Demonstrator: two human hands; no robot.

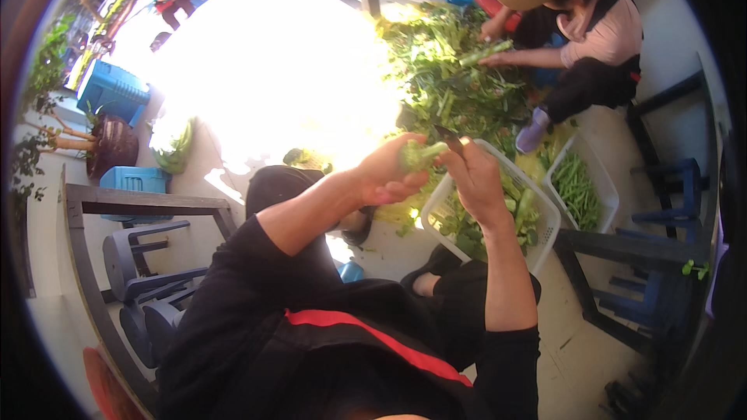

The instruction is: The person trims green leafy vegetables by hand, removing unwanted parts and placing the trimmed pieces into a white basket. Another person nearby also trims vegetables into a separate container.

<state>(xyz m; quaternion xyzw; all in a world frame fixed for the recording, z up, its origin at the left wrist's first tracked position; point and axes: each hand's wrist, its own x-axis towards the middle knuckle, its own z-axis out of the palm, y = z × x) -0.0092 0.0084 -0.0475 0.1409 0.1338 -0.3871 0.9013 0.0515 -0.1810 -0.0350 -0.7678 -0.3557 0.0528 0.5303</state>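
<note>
My left hand [388, 175] holds a green broccoli piece [413, 156] by its head, the stalk pointing right. My right hand [475, 178] grips a small dark-bladed knife [448, 135], its blade sticking up and left above the stalk. Below my right hand stands a white plastic basket [551, 233] with green vegetable pieces [525, 210] in it; my forearm crosses over part of it. Beyond both hands, a large heap of leafy green trimmings [461, 81] covers the floor. The far side of that heap is partly lost in glare.
A co-worker [601, 29] in a brown cap sits at the upper right, handling a green stalk [485, 53]. A white basket of green beans [575, 186] stands right. Dark stools [134, 268] and a table frame [146, 201] are at left, near blue crates [114, 90] and a potted plant [114, 146].
</note>
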